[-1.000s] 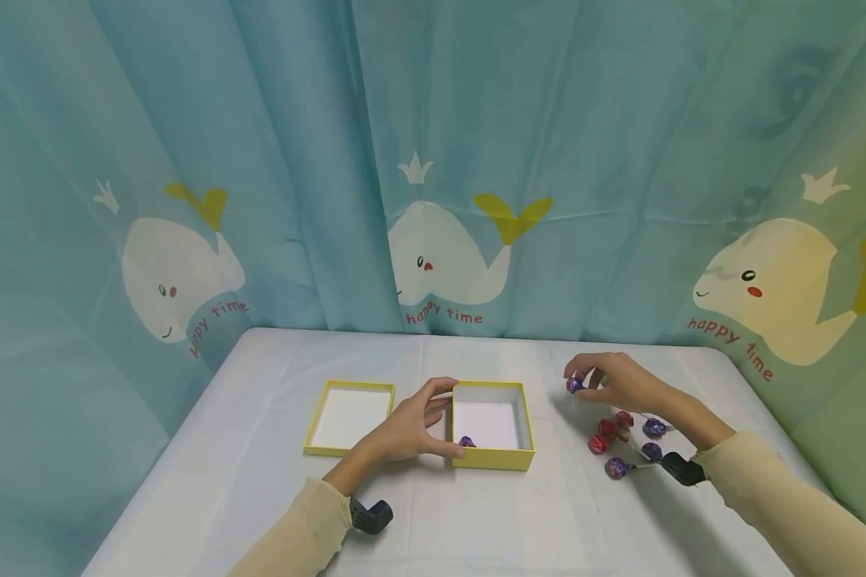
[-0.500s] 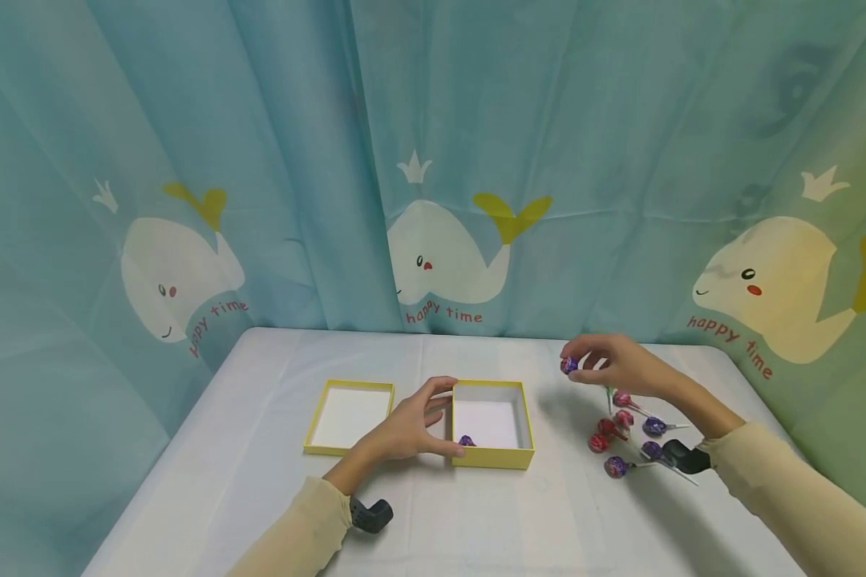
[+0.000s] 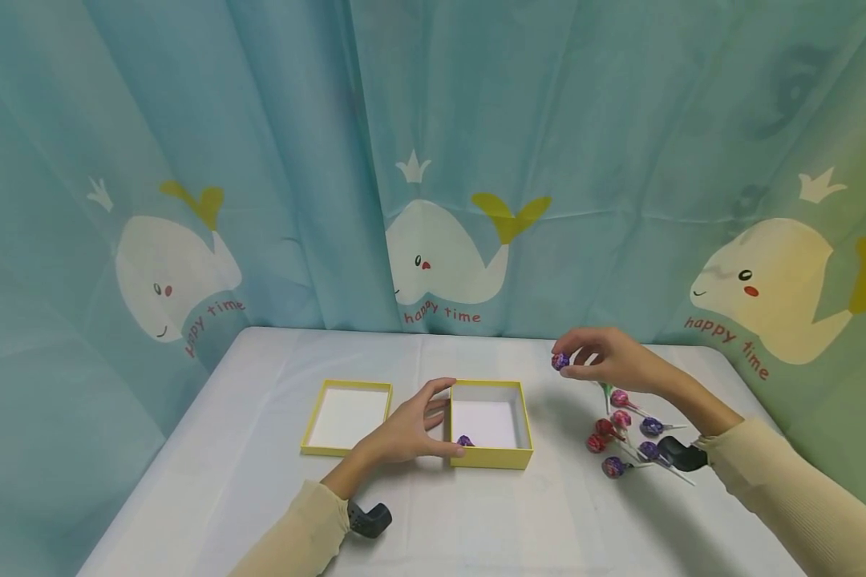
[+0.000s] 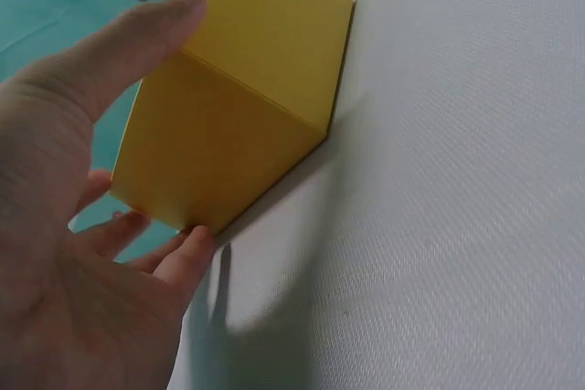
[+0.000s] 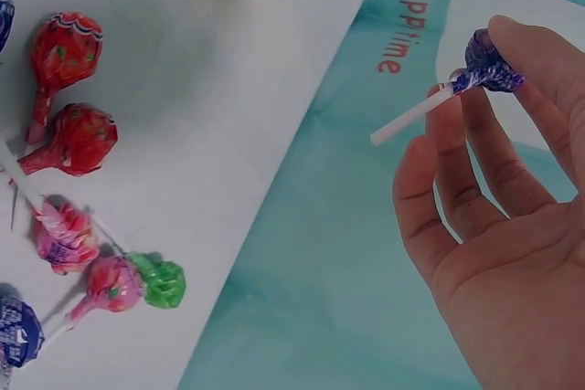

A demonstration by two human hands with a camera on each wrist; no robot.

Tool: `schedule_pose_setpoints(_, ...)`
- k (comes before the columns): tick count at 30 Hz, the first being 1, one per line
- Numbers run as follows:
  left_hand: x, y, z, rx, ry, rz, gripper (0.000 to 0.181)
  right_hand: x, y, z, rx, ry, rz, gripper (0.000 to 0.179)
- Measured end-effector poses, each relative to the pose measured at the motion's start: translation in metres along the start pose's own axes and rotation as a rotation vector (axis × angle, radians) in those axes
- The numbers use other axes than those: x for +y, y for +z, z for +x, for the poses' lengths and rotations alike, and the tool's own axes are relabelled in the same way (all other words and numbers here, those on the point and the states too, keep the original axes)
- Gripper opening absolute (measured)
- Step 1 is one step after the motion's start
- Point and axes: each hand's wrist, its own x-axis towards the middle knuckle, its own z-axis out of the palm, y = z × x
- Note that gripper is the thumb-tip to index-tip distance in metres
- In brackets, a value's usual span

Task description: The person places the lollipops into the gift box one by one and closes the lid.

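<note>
In the head view, my left hand [image 3: 407, 429] spans the left side of an open yellow box [image 3: 494, 458] with a white inside, thumb at the near corner and fingers at the far one. The left wrist view shows the thumb and fingertips against the yellow walls [image 4: 265, 43]. One purple-wrapped lollipop [image 3: 465, 441] lies inside the box, by its near left corner. To the right of the box and above the table, my right hand [image 3: 617, 361] pinches another purple lollipop [image 3: 560, 361] by its wrapped head. Its white stick [image 5: 411, 121] sticks out free in the right wrist view.
Left of the box lies a shallow yellow-edged lid [image 3: 350, 417], white side up. Several loose lollipops lie right of the box, among them red ones [image 5: 69, 52], a green one [image 5: 160, 280] and purple ones [image 3: 614, 466]. A whale-print curtain [image 3: 317, 200] hangs behind the table.
My right hand has risen away from the loose lollipops and shifted slightly left, carrying the purple lollipop. My left hand and the box stay in place.
</note>
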Motion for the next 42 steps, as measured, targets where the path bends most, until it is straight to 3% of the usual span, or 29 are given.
schedule_pose_setpoints(22,-0.003,0.002,0.001,0.034,0.021,-0.052,0.1,-0.024,0.006,0.015,-0.015,-0.021,-0.024,0.023)
schedule_pose_setpoints(42,-0.005,0.002,0.003,0.043,0.029,-0.039,0.098,-0.048,0.039,0.049,-0.111,-0.129,0.033,0.021)
